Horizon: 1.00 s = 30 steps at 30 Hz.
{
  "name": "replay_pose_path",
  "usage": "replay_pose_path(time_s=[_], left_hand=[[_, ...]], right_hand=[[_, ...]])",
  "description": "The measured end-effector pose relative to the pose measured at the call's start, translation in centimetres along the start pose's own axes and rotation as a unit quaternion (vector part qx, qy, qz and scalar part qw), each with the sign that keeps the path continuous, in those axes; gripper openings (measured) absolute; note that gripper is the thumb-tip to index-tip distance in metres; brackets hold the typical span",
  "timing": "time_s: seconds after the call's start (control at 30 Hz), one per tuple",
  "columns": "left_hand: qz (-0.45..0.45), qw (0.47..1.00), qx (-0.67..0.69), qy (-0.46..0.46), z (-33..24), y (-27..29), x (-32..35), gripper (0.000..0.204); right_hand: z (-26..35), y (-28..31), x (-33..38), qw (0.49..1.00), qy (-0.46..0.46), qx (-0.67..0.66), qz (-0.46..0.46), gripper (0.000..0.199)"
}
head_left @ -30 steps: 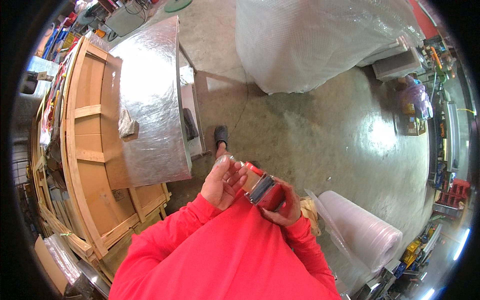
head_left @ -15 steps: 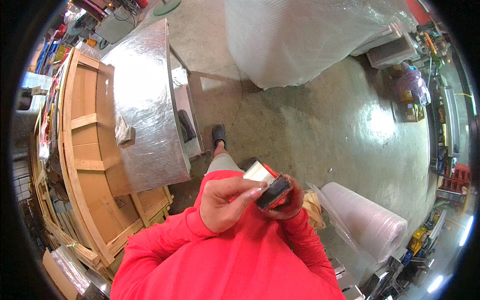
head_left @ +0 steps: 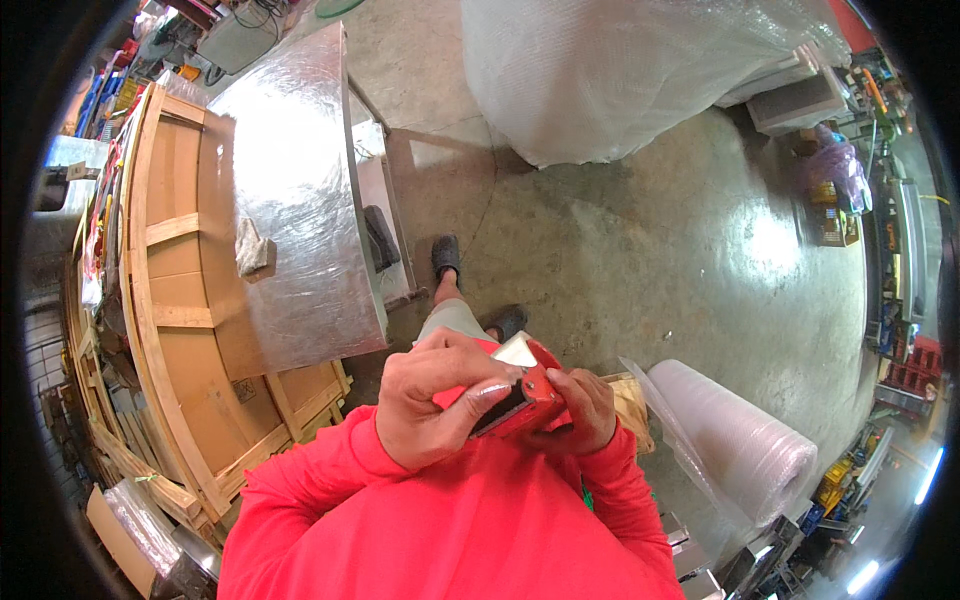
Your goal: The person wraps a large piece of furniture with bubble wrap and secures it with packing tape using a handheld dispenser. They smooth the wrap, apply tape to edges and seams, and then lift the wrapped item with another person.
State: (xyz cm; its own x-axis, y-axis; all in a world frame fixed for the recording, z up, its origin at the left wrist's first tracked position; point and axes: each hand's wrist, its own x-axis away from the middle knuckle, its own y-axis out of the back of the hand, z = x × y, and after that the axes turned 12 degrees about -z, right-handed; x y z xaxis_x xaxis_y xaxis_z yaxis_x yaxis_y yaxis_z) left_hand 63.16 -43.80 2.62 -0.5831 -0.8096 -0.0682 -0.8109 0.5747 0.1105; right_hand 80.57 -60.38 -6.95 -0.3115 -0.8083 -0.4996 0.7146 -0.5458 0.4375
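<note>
Held close against the chest, a red tape dispenser [head_left: 520, 390], gripped from both sides. Left hand [head_left: 435, 405] wrapped over its top and near side, fingers curled tight around the body, thumb lying along the dark lower edge. Right hand [head_left: 585, 410] cupped against the far side, fingers bent and closed on it too, partly hidden behind the tool. Red sleeves [head_left: 400, 520] filling the lower frame. Just beyond the hands, a bare knee and dark shoes [head_left: 447, 255] on the concrete floor [head_left: 650, 230]. To the right and near, a roll of bubble wrap [head_left: 735, 440] with a loose clear sheet trailing off it. To the left, a foil-wrapped slab [head_left: 290, 200] lying on a wooden crate frame [head_left: 170, 300], a small crumpled scrap on its surface. Farther off, a large bubble-wrapped bundle [head_left: 620, 70] at the top, shelving and clutter along the rim. Likely risks: a finger sliding onto the toothed cutter, not clearly visible here, while both hands work so close together; the dispenser slipping out and dropping on the shoes below; a foot catching the trailing sheet nearby.
</note>
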Motion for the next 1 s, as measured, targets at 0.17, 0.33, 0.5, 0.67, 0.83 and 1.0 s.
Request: replay_pose_path(time_s=[0.17, 0.33, 0.5, 0.67, 0.83, 1.0], left_hand=[[-0.095, 0.952, 0.124, 0.261, 0.9, -0.9, 0.1, 0.023], [-0.115, 0.965, 0.047, 0.230, 2.0, -0.9, -0.6, 0.025], [-0.149, 0.960, 0.039, 0.232, 2.5, -1.1, -1.2, 0.023], [-0.172, 0.956, 0.040, 0.235, 3.0, -1.9, -0.9, 0.021], [-0.179, 0.951, 0.114, 0.226, 4.2, -2.3, 0.1, 0.022], [-0.152, 0.950, 0.145, 0.230, 5.2, -2.0, 0.7, 0.023]], right_hand=[[0.4, -0.7, -0.9, 1.000, -0.005, -0.012, -0.028, 0.094], [0.6, -0.8, -0.8, 0.999, 0.023, 0.031, -0.035, 0.094], [0.9, -0.5, -1.1, 0.997, 0.021, 0.069, -0.015, 0.089], [0.9, -0.5, -1.3, 0.996, 0.017, 0.083, -0.025, 0.093], [0.9, -0.5, -0.9, 0.996, 0.010, 0.085, -0.024, 0.102], [1.1, -0.9, -0.1, 0.997, -0.011, 0.072, -0.039, 0.099]])
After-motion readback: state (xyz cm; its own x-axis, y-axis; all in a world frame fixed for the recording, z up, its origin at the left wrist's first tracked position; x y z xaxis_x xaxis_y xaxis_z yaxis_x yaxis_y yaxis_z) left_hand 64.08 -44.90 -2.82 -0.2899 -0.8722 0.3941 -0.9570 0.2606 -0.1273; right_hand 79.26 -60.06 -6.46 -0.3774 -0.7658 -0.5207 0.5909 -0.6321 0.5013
